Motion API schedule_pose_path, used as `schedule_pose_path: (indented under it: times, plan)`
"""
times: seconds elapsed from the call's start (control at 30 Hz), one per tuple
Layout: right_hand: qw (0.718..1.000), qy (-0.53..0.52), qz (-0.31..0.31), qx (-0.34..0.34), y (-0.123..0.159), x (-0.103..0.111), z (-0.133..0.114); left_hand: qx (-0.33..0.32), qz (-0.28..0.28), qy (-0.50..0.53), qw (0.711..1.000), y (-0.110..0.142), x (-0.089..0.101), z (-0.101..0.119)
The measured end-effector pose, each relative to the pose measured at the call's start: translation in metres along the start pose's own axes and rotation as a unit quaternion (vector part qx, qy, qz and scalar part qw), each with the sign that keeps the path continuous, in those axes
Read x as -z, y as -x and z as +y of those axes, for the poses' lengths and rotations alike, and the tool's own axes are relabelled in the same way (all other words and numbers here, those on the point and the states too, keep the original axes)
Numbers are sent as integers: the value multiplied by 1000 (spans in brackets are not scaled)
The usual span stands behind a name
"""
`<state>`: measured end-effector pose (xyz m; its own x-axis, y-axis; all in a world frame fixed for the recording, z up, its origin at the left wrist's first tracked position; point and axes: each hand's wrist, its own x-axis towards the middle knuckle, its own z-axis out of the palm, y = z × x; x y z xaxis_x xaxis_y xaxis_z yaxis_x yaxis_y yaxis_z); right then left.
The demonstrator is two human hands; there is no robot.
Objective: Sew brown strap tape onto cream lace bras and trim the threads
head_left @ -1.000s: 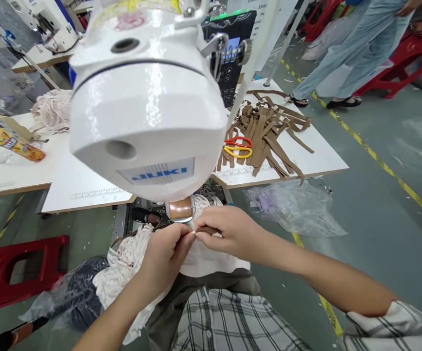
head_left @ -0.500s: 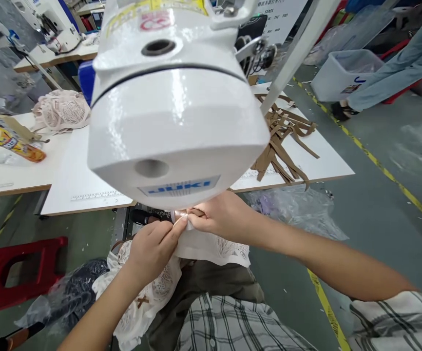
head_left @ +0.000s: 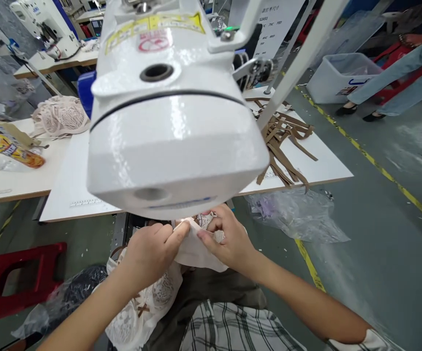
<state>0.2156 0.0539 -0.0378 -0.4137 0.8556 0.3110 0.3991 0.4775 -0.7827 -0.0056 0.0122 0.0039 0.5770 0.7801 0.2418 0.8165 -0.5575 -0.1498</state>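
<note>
A white sewing machine head (head_left: 174, 126) fills the upper middle of the view. Just beneath its front edge, my left hand (head_left: 152, 251) and my right hand (head_left: 225, 239) both pinch a white lace garment (head_left: 192, 251). Their fingertips nearly meet at the fabric's upper edge. More of the lace hangs down over my lap, with a small brown bow on it. The needle area is hidden behind the machine head.
Brown fabric strips (head_left: 284, 141) lie on the white table (head_left: 320, 165) to the right. A pink lace pile (head_left: 61, 114) and a yellow packet (head_left: 9, 146) sit at the left. A red stool (head_left: 9, 278), plastic bags (head_left: 295, 214), a white bin (head_left: 338, 75) and a passer-by's legs (head_left: 397, 78) are around.
The view has moved closer under the machine head. My hands have lifted the lace edge up toward the machine, and my right hand has shifted its pinch lower on the fabric.
</note>
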Motion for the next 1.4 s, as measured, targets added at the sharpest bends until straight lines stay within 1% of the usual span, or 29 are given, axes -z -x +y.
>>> schedule_pose_path:
  times: [0.07, 0.2, 0.33, 0.5, 0.7, 0.8, 0.9, 1.1, 1.27, 1.4]
  plan:
    - [1000, -14, -4, -19, -1, 1, 0, 34, 0, -16, 999, -4, 3, 13]
    - [1000, -1, -18, -2, -17, 10, 1, 92, 10, -29, 995, -12, 8, 37]
    - [998, -26, -64, 4, -41, 21, 2, 137, 22, -36, 990, -20, 7, 47]
    - [992, -82, -96, 24, -60, 27, 4, 158, 37, -36, 986, -28, 9, 48]
    - [989, -84, -112, 37, -73, 27, 11, 170, 54, -54, 982, -31, 8, 48]
    - [989, -87, -114, 41, -76, 27, 13, 170, 44, -69, 982, -31, 8, 49]
    - [988, -95, -112, 44, -77, 26, 14, 175, 31, -85, 980, -31, 9, 50]
    - [989, -92, -111, 40, -76, 30, 11, 168, 29, -97, 981, -31, 9, 51]
    - [989, -93, -113, 16, -71, 33, 13, 165, 25, -61, 984, -27, 8, 50]
    - [987, -113, -107, 33, -65, 31, 18, 178, 40, -46, 982, -23, 6, 47]
